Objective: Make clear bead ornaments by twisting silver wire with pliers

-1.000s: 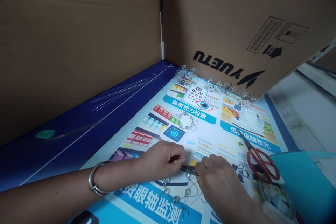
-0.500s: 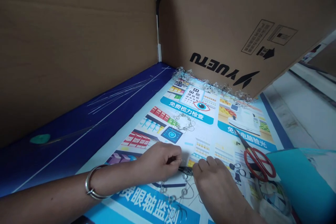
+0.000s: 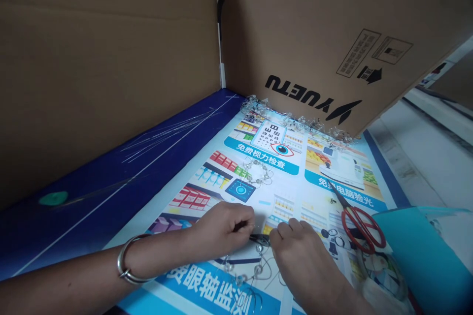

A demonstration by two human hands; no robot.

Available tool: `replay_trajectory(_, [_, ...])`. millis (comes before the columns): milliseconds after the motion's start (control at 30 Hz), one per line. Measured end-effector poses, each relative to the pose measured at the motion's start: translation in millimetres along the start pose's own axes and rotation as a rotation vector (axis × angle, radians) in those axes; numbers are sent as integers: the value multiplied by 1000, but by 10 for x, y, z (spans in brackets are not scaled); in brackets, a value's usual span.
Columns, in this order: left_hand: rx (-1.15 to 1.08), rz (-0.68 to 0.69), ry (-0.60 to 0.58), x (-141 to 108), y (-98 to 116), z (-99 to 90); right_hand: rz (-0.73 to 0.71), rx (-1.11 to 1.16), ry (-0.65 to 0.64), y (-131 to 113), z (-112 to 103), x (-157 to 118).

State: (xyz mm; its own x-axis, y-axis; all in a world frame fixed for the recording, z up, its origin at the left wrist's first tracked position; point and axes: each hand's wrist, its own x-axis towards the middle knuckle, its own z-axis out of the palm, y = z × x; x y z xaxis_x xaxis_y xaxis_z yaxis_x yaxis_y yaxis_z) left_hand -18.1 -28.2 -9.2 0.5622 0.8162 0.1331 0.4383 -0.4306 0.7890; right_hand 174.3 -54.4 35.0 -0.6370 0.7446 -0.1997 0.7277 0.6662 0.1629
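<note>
We record cardboard panels [image 3: 111,34] standing behind a printed poster sheet [image 3: 291,184], with a teal folder [image 3: 417,256] and red-handled scissors [image 3: 360,229] at its right. The left hand [image 3: 225,226] is clenched on small black pliers [image 3: 259,239]; the right hand [image 3: 306,266] lies just beside them, its grip undeterminable. A beaded wire strand [image 3: 244,268] lies on the poster beneath both hands.

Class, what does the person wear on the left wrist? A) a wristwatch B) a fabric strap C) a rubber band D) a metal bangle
D. A silver-coloured metal bangle circles the wrist just behind the left hand, and no watch face or strap shows.
</note>
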Motion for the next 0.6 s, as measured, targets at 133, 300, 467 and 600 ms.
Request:
replay_trajectory(133, [8, 11, -3, 1, 19, -5, -14, 5, -14, 10, -21, 5])
replay_trajectory(300, [23, 28, -10, -2, 27, -8, -20, 22, -21, 27, -17, 17])
replay_trajectory(467, [34, 36, -11, 7, 11, -4, 2, 55, 38, 31, 34, 21])
replay_trajectory(600, [-2, 32, -11, 22, -2, -24, 32, 73, 85, 51, 103, 6])
